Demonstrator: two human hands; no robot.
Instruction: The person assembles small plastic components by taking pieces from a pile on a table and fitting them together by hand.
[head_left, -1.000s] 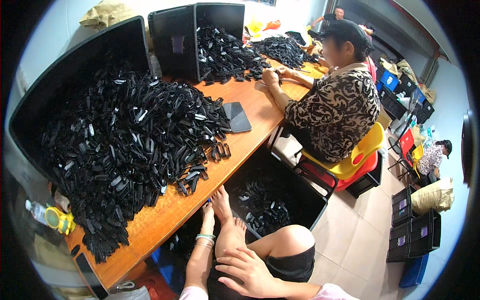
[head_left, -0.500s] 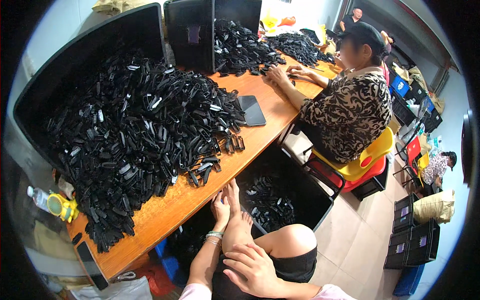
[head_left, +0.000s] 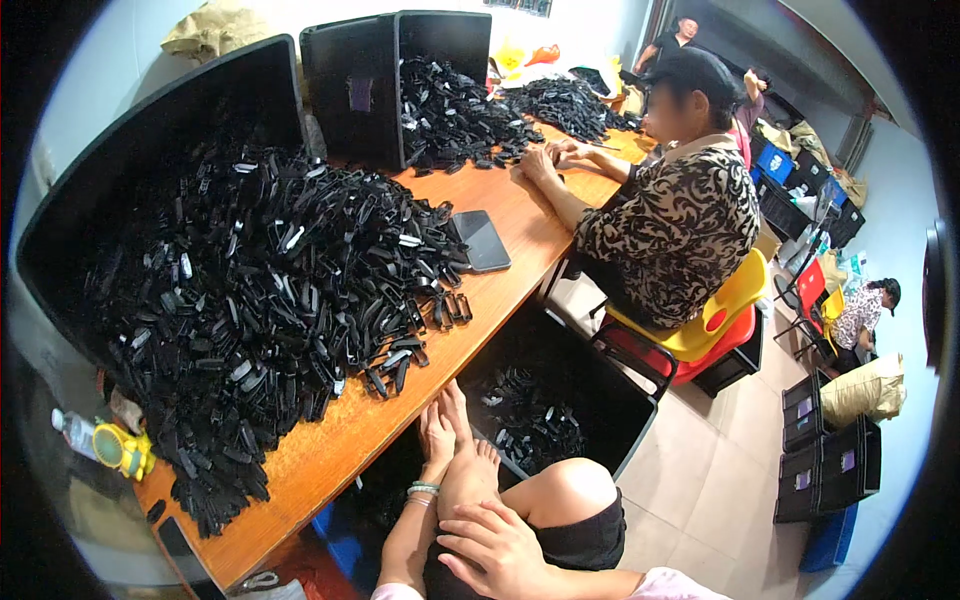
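My left hand (head_left: 437, 440), with bracelets at its wrist, is closed round my bare foot (head_left: 456, 412) at the table's edge; some of its fingers are hidden. Lower down, my right hand (head_left: 497, 550) lies with fingers apart on my bent leg (head_left: 468, 487), holding nothing. Beyond them a large heap of small black plastic clips (head_left: 270, 290) covers the wooden table (head_left: 340, 440) and spills from a tipped black bin (head_left: 85, 185). A few loose clips lie near the table edge, apart from both hands.
A dark phone (head_left: 481, 241) lies right of the heap. Beneath the table stands a black bin (head_left: 630, 430) holding more clips. A co-worker (head_left: 680, 225) sits on a yellow chair (head_left: 725, 310), hands at another heap. A yellow fan (head_left: 122, 451) and a second phone (head_left: 188, 555) sit left.
The whole view has shifted, so the table and heap sit lower and further left. The co-worker's hands have come closer together. Both my hands keep their places on my foot and leg.
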